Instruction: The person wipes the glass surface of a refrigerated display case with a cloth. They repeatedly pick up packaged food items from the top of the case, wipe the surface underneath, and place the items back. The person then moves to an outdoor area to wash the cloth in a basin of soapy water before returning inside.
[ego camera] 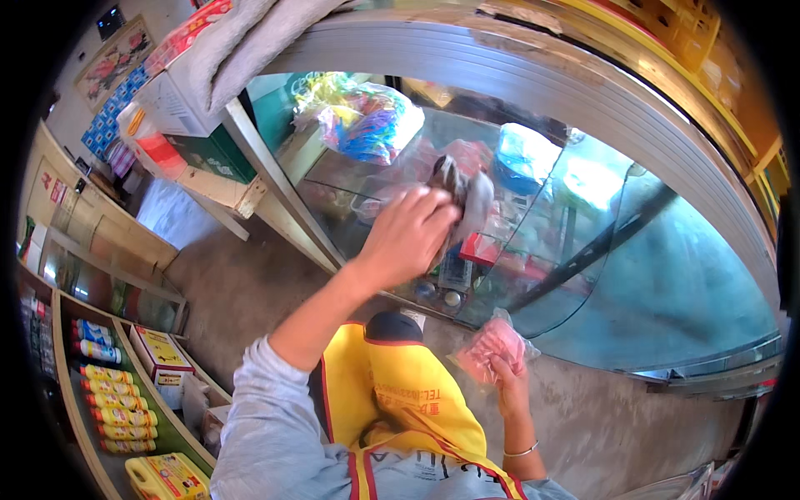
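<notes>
Over the glass display case, my left hand grips a blurred grey and dark-brown bundle; whether it is cloth or a bag I cannot tell. Lower and to the right, my right hand holds a clear plastic bag with pink contents, fingers closed on its lower edge. Around the bundle, inside the case, lie a bag of colourful items, a blue plastic-wrapped pack and a red box. My left hand hides some of the goods below it.
A metal frame edges the case, with a towel draped at its left. Boxes stand on a wooden ledge there. At lower left, a shelf carries several yellow bottles and a yellow jug. Concrete floor lies between.
</notes>
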